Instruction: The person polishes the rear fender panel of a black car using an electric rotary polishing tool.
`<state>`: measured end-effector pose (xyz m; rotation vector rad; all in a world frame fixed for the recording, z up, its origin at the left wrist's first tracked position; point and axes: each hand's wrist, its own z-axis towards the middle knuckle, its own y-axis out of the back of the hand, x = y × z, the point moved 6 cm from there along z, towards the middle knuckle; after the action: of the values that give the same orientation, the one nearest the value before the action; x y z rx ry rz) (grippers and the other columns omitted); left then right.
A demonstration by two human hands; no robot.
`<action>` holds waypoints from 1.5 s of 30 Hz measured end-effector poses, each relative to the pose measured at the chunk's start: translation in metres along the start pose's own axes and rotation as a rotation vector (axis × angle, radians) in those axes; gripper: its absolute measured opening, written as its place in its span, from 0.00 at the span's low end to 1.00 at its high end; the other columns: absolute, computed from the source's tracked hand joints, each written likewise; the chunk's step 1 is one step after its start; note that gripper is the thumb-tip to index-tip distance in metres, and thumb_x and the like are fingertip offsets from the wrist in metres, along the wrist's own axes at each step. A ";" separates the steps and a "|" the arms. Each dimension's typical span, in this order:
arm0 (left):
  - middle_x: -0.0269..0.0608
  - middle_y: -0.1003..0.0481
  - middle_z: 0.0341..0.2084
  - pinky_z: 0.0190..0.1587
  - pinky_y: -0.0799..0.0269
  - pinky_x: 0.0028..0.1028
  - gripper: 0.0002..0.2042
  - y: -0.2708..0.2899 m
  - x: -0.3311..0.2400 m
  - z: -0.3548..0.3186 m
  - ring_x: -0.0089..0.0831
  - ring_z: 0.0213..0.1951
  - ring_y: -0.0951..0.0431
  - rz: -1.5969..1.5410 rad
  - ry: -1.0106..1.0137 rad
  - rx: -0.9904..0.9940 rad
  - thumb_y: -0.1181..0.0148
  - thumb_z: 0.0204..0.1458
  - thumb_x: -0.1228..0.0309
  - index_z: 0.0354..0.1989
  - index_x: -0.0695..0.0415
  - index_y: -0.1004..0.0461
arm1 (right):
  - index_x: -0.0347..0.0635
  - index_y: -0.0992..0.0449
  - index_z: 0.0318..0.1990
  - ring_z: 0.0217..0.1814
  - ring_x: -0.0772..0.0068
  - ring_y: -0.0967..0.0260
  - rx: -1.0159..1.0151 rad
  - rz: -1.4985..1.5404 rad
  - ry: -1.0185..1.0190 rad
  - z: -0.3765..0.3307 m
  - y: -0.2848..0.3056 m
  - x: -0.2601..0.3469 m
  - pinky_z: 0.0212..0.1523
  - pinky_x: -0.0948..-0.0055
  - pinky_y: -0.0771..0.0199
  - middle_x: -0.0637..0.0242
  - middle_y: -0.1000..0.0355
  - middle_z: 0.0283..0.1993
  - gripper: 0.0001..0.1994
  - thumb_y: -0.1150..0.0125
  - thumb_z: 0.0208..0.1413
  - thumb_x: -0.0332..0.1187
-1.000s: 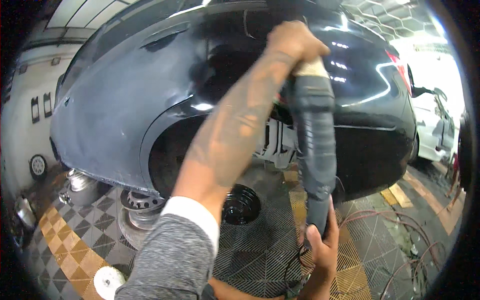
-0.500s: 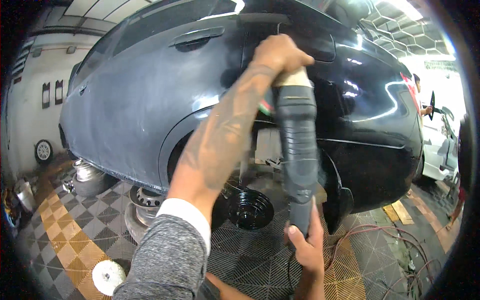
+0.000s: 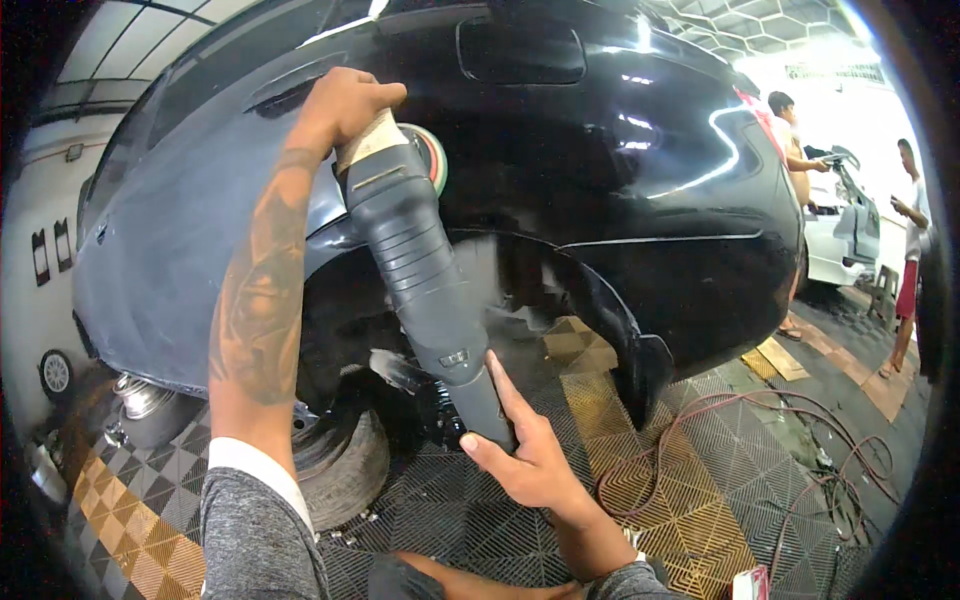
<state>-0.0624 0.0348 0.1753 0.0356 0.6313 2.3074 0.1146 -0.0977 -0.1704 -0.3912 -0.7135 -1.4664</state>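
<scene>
A dark grey car polisher leans against the rear side of a black car, its head up and tilted to the left. My left hand is wrapped over the tan-covered head of the tool. My right hand grips the narrow lower end, thumb and forefinger along the handle. The edge of a round pad with red and green rings shows beside the head, at the panel above the wheel arch; its working face is hidden. The car door to the left has a dull, hazy grey surface.
Below the wheel opening lies a tyre. A bare wheel sits farther left. A reddish hose loops over the floor tiles at right. Two people stand near a white vehicle in the background.
The polisher has moved left along the panel with both my hands on it, and from nearly upright now leans leftward. The view has shifted right, bringing a second person into sight.
</scene>
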 end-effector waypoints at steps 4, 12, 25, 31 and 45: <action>0.52 0.18 0.33 0.44 0.25 0.36 0.22 -0.020 -0.025 0.010 0.43 0.37 0.18 0.003 -0.030 0.015 0.37 0.44 0.52 0.32 0.63 0.17 | 0.37 0.57 0.76 0.68 0.62 0.36 -0.033 -0.036 -0.047 -0.015 0.020 0.001 0.66 0.68 0.40 0.46 0.36 0.68 0.42 0.38 0.61 0.34; 0.55 0.19 0.34 0.47 0.25 0.38 0.22 -0.081 -0.119 0.030 0.48 0.40 0.18 0.186 -0.328 0.065 0.37 0.44 0.51 0.33 0.60 0.17 | 0.40 0.59 0.77 0.71 0.60 0.39 -0.146 -0.035 -0.057 -0.053 0.075 0.004 0.68 0.66 0.43 0.46 0.39 0.70 0.42 0.39 0.62 0.35; 0.57 0.19 0.32 0.46 0.25 0.38 0.22 -0.128 -0.184 0.044 0.48 0.38 0.18 0.111 -0.437 0.143 0.38 0.45 0.53 0.33 0.64 0.17 | 0.36 0.61 0.76 0.77 0.60 0.52 -0.230 0.060 -0.108 -0.071 0.099 0.004 0.73 0.65 0.54 0.46 0.49 0.76 0.42 0.40 0.62 0.34; 0.51 0.20 0.25 0.40 0.26 0.36 0.20 -0.090 -0.127 0.044 0.42 0.31 0.19 0.041 -0.325 0.066 0.38 0.49 0.55 0.25 0.63 0.21 | 0.37 0.62 0.76 0.77 0.59 0.50 -0.162 -0.156 0.021 -0.047 0.071 0.006 0.72 0.65 0.52 0.45 0.48 0.75 0.43 0.40 0.62 0.35; 0.47 0.21 0.33 0.42 0.26 0.38 0.08 -0.017 -0.027 0.014 0.46 0.38 0.20 0.370 -0.239 0.150 0.44 0.52 0.65 0.39 0.45 0.21 | 0.37 0.57 0.76 0.70 0.59 0.37 -0.018 -0.012 0.060 0.000 0.007 -0.007 0.67 0.66 0.40 0.45 0.37 0.69 0.43 0.36 0.59 0.35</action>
<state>-0.0282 0.0336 0.1843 0.5315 0.7189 2.5460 0.1220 -0.0911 -0.1736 -0.3555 -0.6561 -1.4901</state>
